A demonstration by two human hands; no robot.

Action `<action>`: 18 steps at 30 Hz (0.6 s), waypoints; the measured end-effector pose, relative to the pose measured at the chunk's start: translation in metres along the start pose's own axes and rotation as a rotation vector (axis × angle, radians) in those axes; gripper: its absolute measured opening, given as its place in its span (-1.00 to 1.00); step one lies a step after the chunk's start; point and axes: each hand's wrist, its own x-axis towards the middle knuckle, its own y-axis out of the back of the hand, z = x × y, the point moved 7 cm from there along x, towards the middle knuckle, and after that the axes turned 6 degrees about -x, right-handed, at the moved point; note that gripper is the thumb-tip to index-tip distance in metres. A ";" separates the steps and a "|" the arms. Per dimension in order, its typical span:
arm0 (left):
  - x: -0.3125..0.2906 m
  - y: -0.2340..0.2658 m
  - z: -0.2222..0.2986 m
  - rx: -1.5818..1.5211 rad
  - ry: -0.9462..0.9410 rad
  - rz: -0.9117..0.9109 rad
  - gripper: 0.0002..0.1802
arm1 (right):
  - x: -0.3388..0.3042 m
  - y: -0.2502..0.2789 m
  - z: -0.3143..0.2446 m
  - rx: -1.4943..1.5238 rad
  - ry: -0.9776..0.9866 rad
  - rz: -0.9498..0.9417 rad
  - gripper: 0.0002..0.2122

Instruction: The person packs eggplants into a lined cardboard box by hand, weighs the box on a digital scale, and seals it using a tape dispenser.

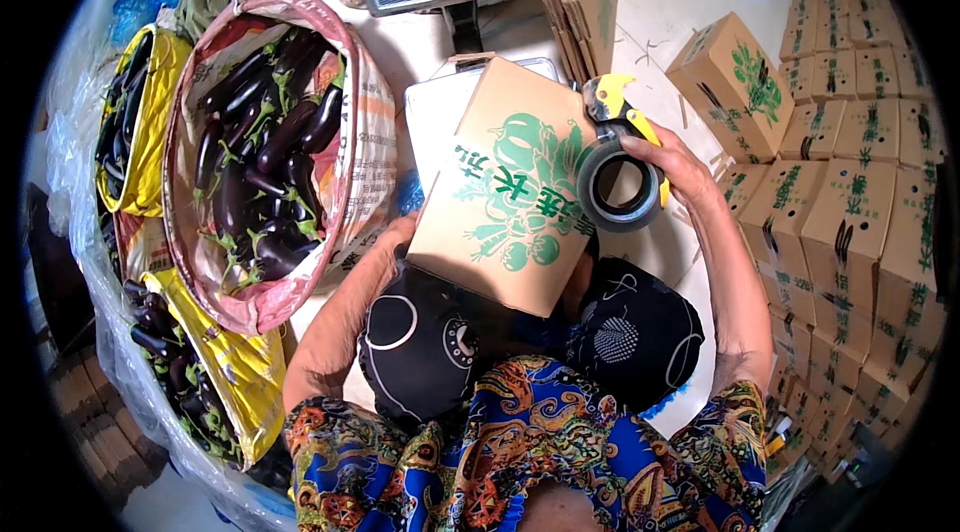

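A cardboard box [470, 242] with green printing of vegetables is tilted over my lap, close to my knees. At its left edge is my left hand [396, 235], gripping the side, with the fingers mostly hidden by the box. My right hand [680, 164] is closed around a yellow and black tape dispenser [622, 92] at the box's right side. Its big roll of dark tape [597, 200] lies against the box's right edge.
To my left stands a wide sack-lined basket [270, 2] of eggplants, beside yellow bags [165, 132] of more eggplants. Ahead are a platform scale [425, 97] with a lit display and flattened cartons [590, 2]. Packed boxes [850, 202] are stacked on the right, one box [735, 82] tilted.
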 end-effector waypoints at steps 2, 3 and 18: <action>0.018 0.019 -0.002 -0.020 0.034 -0.006 -0.53 | 0.010 -0.005 0.003 -0.070 -0.074 -0.102 -0.50; 0.031 0.029 -0.002 -0.013 0.047 0.004 -0.54 | 0.008 -0.003 0.000 -0.062 -0.033 -0.125 -0.50; 0.017 -0.119 0.198 0.532 -0.627 0.336 -0.39 | -0.099 0.068 0.091 0.787 -0.050 0.129 -0.51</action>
